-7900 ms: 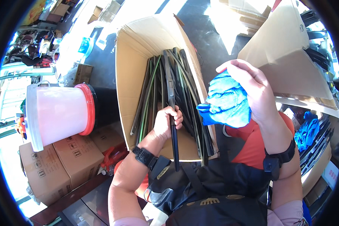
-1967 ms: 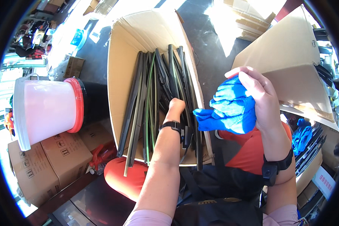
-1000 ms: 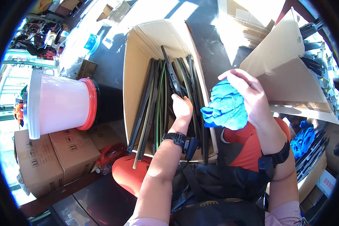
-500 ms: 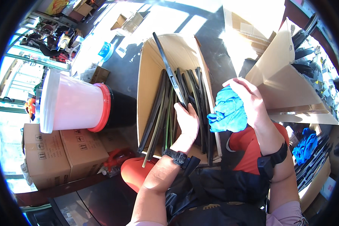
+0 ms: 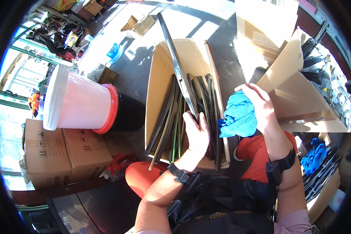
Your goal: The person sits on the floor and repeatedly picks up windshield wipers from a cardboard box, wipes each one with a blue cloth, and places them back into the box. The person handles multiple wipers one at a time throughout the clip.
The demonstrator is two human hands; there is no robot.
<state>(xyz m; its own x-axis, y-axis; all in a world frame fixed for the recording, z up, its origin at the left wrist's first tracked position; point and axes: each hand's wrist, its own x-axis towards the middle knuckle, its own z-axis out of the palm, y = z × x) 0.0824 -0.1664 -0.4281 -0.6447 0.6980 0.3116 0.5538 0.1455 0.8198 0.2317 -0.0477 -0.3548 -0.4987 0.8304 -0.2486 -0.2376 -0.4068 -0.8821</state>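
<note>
A long black wiper blade (image 5: 178, 72) is gripped near its lower end by my left hand (image 5: 197, 134). It slants up and away over an open cardboard box (image 5: 158, 66). Inside that box lie several long thin black and greenish strips (image 5: 168, 117), some with ends jutting over the near edge. My right hand (image 5: 261, 104) is closed around a crumpled blue cloth (image 5: 238, 116), just right of the box and apart from the blade. The cloth hides part of the right fingers.
At left, a white bucket (image 5: 84, 99) with a red rim lies beside cardboard cartons (image 5: 48, 156). To the right stands a large carton (image 5: 288, 84). Another blue cloth (image 5: 314, 156) rests over a box of dark strips (image 5: 323, 175) at lower right.
The wiper blade's far end has risen higher in view, and my left hand has shifted slightly right. My right hand still holds the cloth. The whole view has shifted a little.
</note>
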